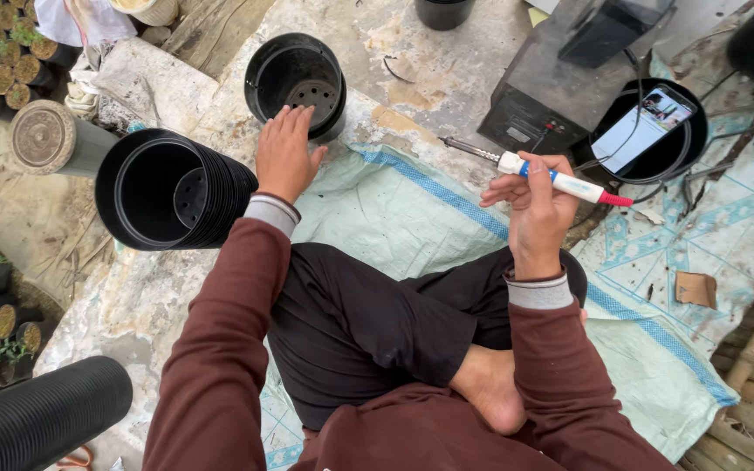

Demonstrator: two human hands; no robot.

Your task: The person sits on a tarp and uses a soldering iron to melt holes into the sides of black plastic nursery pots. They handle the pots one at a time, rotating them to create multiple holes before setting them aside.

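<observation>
I take the upright black pot [297, 83] as my landmark. My left hand [284, 153] rests just below it, fingers [294, 118] spread wide and flat, tips touching the pot's near rim, holding nothing. The pot stands open side up on the rough concrete slab [447, 65], drain holes visible in its bottom. Left of the pot and lower, a stack of black pots [172, 187] lies on its side with its mouth facing me, near my left wrist but not touching it. Right of the pot, well apart, my right hand [536, 196] grips a soldering iron [538, 172], fingers wrapped tight around its white handle; the metal tip points back toward the pot, the red end and cord point away from it. Farther right of the pot, a phone [646, 129] with a lit screen lies across another black pot [695, 153], beside a dark box [560, 87]. Below the pot a pale woven sheet with a blue stripe [394, 209] covers the ground, and I sit cross-legged on it in black trousers and a maroon sleeve [220, 349], one bare foot [490, 388] showing. Far left of the pot, small filled seedling pots [2, 74] sit in rows. Bottom left, another long ribbed stack of pots [41, 414] lies on its side.
</observation>
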